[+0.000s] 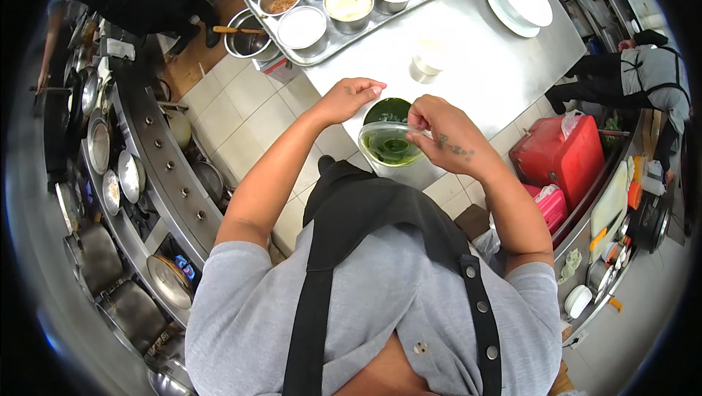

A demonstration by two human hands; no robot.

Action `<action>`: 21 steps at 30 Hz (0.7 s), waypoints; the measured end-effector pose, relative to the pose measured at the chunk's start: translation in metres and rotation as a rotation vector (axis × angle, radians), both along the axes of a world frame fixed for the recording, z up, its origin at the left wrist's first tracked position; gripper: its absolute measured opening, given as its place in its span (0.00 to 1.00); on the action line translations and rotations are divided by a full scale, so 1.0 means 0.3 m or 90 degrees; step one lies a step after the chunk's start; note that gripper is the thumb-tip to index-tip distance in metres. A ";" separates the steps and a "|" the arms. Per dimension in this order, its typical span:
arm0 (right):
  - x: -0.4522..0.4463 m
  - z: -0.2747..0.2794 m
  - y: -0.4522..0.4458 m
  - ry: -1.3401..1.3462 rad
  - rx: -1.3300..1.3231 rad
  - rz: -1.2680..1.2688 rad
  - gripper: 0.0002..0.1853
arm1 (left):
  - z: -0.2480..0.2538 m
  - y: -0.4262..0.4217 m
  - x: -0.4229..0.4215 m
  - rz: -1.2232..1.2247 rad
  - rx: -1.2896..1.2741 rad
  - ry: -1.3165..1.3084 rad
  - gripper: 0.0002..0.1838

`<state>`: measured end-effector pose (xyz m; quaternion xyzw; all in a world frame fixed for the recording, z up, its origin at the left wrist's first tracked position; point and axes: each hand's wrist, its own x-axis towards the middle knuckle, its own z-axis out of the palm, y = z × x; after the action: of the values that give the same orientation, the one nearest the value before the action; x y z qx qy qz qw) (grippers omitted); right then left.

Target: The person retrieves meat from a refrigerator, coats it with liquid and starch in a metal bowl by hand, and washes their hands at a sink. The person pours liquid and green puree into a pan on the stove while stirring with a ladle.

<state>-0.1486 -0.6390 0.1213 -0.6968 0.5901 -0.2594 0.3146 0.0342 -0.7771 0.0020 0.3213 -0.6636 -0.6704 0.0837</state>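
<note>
My right hand (447, 133) pinches the rim of a clear round plastic lid (387, 130), tilted over the near side of a container of dark green sauce (395, 107). Green shows through the clear plastic. My left hand (355, 97) is beside the container's far left side, fingers stretched out and holding nothing. Whether its fingertips touch the rim, I cannot tell. The container is at the near edge of the steel table (475, 67). Farther back on the table stands a small pale tub (426, 67).
A metal tray (336, 52) at the back left carries several steel tubs of food. White bowls (521, 2) are stacked at the back right. A stove (164, 155) with pans runs along the left. A red bin (559, 151) and another person (643, 74) are on the right.
</note>
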 end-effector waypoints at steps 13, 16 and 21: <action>0.005 0.027 0.043 0.024 0.009 0.072 0.11 | 0.037 0.272 0.121 0.255 0.112 -0.099 0.19; 0.001 0.019 0.042 0.021 0.015 0.067 0.11 | 0.021 0.305 0.125 0.292 0.145 -0.085 0.14; -0.025 0.007 0.020 -0.054 0.130 0.026 0.11 | 0.029 0.324 0.128 0.308 0.186 -0.063 0.11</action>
<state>-0.1560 -0.6330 0.1233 -0.6613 0.5851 -0.2207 0.4143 0.0727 -0.6800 0.0107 0.5109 -0.4672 -0.7033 0.1614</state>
